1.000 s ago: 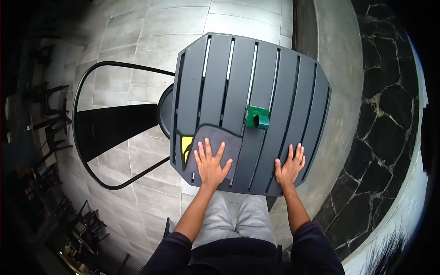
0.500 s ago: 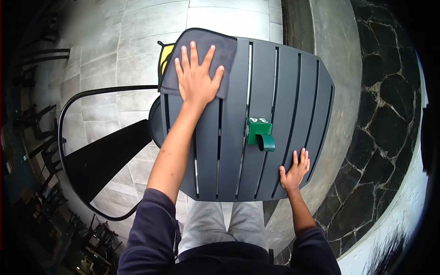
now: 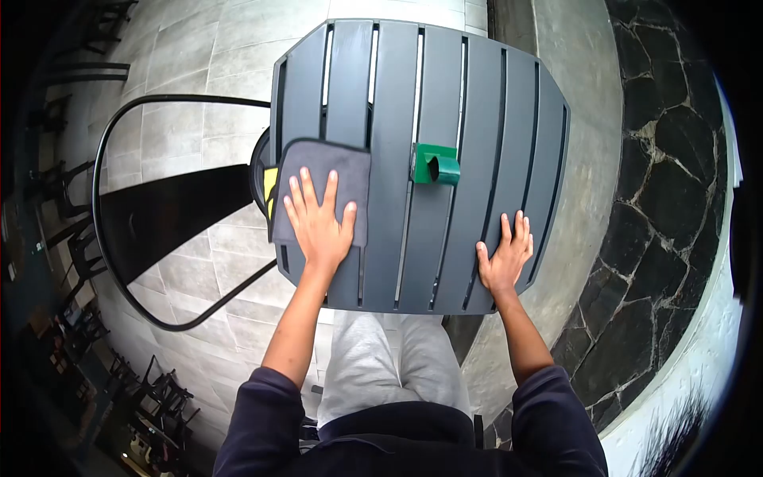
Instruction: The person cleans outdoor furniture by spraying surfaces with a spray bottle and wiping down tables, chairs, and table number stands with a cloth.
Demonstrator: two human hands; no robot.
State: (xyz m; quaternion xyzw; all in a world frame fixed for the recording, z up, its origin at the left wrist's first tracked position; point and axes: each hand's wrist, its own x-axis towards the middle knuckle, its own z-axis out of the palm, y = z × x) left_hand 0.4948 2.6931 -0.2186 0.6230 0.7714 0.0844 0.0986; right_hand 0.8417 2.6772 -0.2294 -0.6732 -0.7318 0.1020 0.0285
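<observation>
A grey slatted table (image 3: 393, 238) with cut corners fills the middle of the view. On its left side lies a dark grey cloth (image 3: 350, 163) with black edging and a yellow part showing at the left. My left hand (image 3: 320, 226) presses flat on the cloth, fingers spread. Toward the near right edge, my right hand (image 3: 507, 254) rests on the slats with its fingers stretched out and holds nothing. Between the hands, farther back, a small green holder (image 3: 435, 163) with a curved lip stands on the tabletop.
At the left stands a chair (image 3: 179, 211) with a black tubular frame, close against the table. More dark chairs (image 3: 151, 389) are at the far left. Pale tiles (image 3: 222, 56) cover the floor, and a strip of dark stone paving (image 3: 675, 159) runs along the right.
My left hand has drawn the cloth from the far left corner toward me. The whole view has shifted, so the table sits higher in it. My right hand stays near the right edge.
</observation>
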